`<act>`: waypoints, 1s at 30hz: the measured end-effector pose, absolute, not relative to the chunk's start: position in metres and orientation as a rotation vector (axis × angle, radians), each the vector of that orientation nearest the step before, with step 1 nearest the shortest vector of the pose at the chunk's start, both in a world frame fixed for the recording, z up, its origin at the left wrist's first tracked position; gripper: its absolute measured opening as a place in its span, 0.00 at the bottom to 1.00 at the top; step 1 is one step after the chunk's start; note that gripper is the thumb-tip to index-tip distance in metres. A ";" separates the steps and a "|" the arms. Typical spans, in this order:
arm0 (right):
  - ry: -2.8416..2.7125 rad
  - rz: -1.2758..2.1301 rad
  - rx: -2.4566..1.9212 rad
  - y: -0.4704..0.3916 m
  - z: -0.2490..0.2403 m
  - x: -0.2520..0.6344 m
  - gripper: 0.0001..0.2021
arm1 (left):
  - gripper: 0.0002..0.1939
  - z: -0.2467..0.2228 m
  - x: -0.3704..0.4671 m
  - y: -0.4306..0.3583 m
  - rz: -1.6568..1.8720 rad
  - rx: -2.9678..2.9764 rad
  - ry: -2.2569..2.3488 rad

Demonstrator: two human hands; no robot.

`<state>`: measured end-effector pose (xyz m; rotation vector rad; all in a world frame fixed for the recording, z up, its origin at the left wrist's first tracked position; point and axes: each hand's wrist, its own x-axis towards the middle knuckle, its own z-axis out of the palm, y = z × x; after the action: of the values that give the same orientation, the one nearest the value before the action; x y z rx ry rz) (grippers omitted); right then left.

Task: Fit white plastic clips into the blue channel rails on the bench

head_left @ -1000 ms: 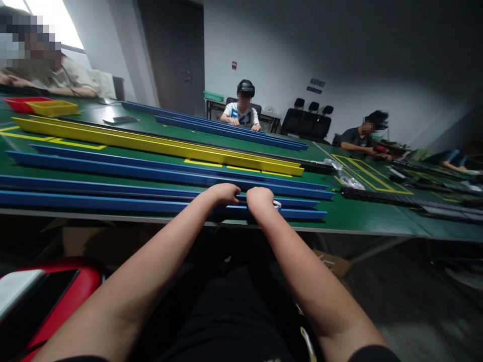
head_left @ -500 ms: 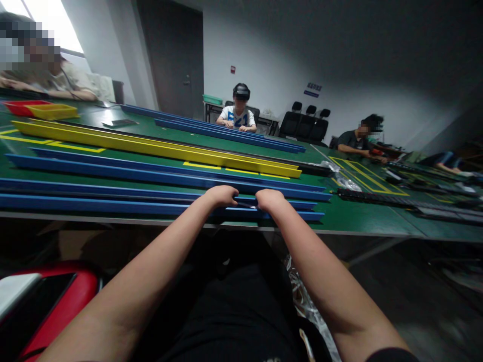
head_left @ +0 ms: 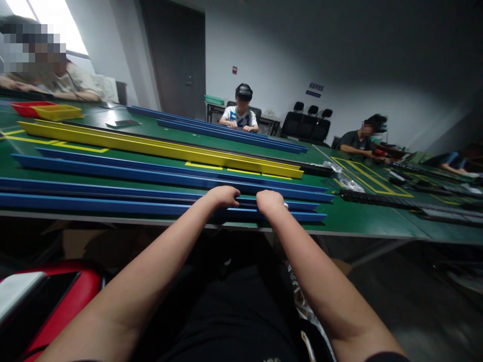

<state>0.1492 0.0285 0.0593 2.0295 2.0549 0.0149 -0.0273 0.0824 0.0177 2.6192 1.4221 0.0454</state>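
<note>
Both hands are over the nearest blue channel (head_left: 94, 202), a long rail-like piece lying along the front of the table. My left hand (head_left: 225, 196) is curled, thumb toward the right, at a thin dark strip (head_left: 248, 202) running along the channel. What its fingers hold is hidden. Just to its right, my right hand (head_left: 270, 201) is closed with the knuckles up, and its fingertips are out of sight. A small white piece (head_left: 286, 205) pokes out at that hand's right side, too little of it showing to name.
Behind lie another blue channel (head_left: 113, 168) and a yellow channel (head_left: 151, 147). Red (head_left: 28, 107) and yellow trays (head_left: 56, 112) stand at the far left. Black strips (head_left: 377, 198) and clear plastic wrap (head_left: 349, 182) lie to the right. Several people sit around the green table (head_left: 373, 221).
The white piece, earlier between my hands, now shows at the right side of my right hand. Both hands stay at nearly the same place over the channel.
</note>
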 end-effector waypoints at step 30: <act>2.393 0.123 1.926 0.018 0.060 0.122 0.15 | 0.19 0.018 -0.102 0.094 0.010 2.612 1.472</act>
<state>0.1221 0.0185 0.0600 1.9256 2.3931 0.1233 -0.1015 0.0937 0.0177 2.6125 1.4716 0.0102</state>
